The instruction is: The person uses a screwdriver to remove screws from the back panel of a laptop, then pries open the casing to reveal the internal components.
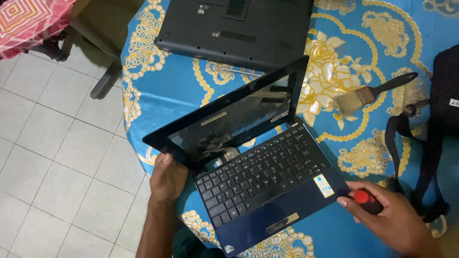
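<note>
The left hand (pixel 167 179) has its grip closed on the bottom left corner of the small blue laptop's (pixel 267 191) open screen (pixel 234 117), thumb on the dark frame. The right hand (pixel 394 220) has its grip wrapped around a screwdriver (pixel 366 199) with a red and black handle, just beside the laptop's front right corner. The laptop lies slanted on the blue and gold worktop (pixel 167 91), its long side running from lower left to upper right. Its left corner sits at the worktop's edge, above the tiled floor (pixel 57 153). Behind the laptop lies a bigger dark laptop (pixel 234 31), bottom up. To the laptop's right lie a paintbrush (pixel 368 93) and a black bag (pixel 437 129).
</note>
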